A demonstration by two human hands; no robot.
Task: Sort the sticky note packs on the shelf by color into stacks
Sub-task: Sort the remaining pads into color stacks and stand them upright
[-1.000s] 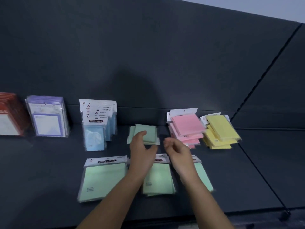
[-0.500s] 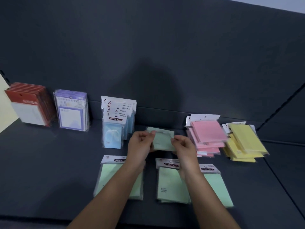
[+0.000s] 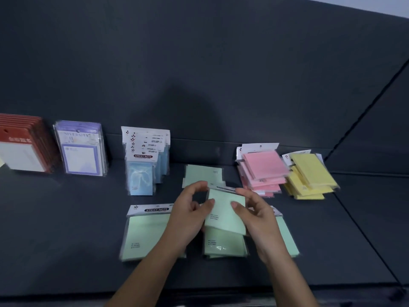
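Both my hands hold one small green sticky note pack (image 3: 225,212) above the dark shelf (image 3: 66,240). My left hand (image 3: 190,216) pinches its left edge and my right hand (image 3: 254,216) grips its right side. Under the held pack lies a green pack (image 3: 223,244). A large green pack (image 3: 146,231) lies to the left, and another green pack (image 3: 286,235) shows past my right wrist. Behind my hands a small green pack (image 3: 203,173) lies flat. A pink stack (image 3: 262,171) and a yellow stack (image 3: 309,176) sit at the right.
Blue sticky note packs (image 3: 145,160) stand upright left of centre. Purple-framed packs (image 3: 80,149) and red-topped packs (image 3: 22,145) stand further left against the dark back wall. The shelf's front edge (image 3: 199,293) runs below my forearms.
My hands lifted a small green pack from the back pile and brought it toward me, over the front green pack. The camera shifted slightly.
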